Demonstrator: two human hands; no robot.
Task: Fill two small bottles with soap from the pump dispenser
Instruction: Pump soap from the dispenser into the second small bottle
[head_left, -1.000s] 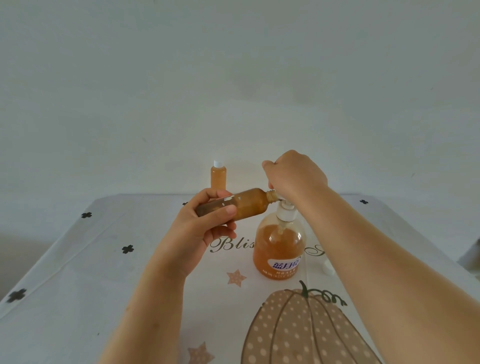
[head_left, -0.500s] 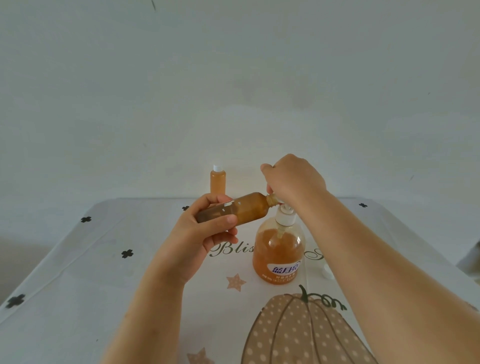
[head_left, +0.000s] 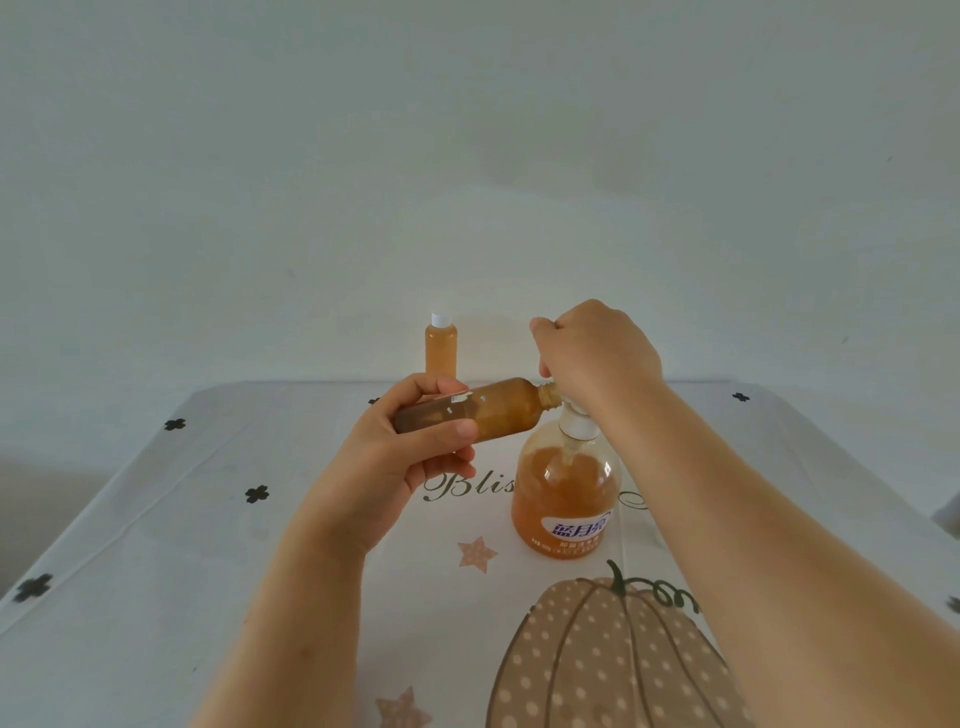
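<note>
My left hand (head_left: 400, 457) grips a small amber bottle (head_left: 493, 410) lying almost level, its open neck pointing right against the pump's nozzle. My right hand (head_left: 597, 353) is curled over the pump head of the round dispenser (head_left: 566, 499), which holds orange soap and carries a blue-lettered label. The pump head itself is hidden under my fingers; only its white collar shows. A second small bottle (head_left: 440, 348), full of orange soap and closed with a white cap, stands upright at the far edge of the table.
The table wears a white cloth (head_left: 156, 571) printed with black crosses, stars, script lettering and a dotted pumpkin (head_left: 608, 665). A plain pale wall rises right behind the far edge. A small pale object (head_left: 948, 514) pokes in at the right border.
My right hand and the pump head have come up slightly after a press. The tilted bottle stays at the nozzle. The view has shifted a little.
</note>
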